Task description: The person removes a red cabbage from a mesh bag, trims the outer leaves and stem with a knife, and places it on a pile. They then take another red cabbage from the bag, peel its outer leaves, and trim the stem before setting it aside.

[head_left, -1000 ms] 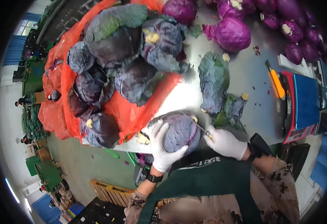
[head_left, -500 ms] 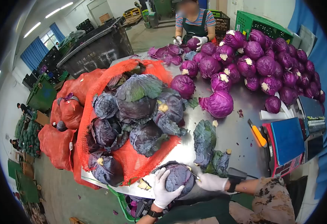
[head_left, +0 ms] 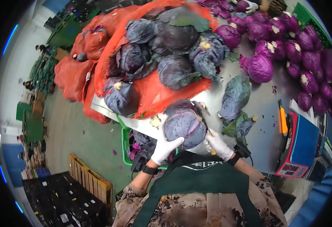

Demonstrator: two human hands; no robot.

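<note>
A red cabbage (head_left: pixel 185 128) with dull purple outer leaves is at the table's near edge. Gloved in white, my left hand (head_left: pixel 166 146) grips its left side, thumb across the front. My right hand (head_left: pixel 218 145), gloved too, is closed around a knife with a yellowish handle (head_left: pixel 213 152), close to the cabbage's right side; its blade is hard to make out. A darker loose leaf (head_left: pixel 179 107) stands out behind the cabbage. Cut pale stem pieces (head_left: pixel 155 122) lie to the left, and removed outer leaves (head_left: pixel 236 96) to the right.
Untrimmed cabbages (head_left: pixel 175 70) fill an open red mesh bag (head_left: pixel 156 96). Trimmed purple cabbages (head_left: pixel 260 68) are heaped at the right. An orange-handled cutter (head_left: pixel 283 121) lies beside a blue-topped scale (head_left: pixel 304 136). Below the table edge is a green crate (head_left: pixel 125 145). A co-worker's gloved hand (head_left: pixel 252 6) shows at the far side.
My view has tipped downward, so the table sits higher in it. The cabbage has turned between my hands, and a dark outer leaf now stands away from it. My right hand has shifted its hold on the knife.
</note>
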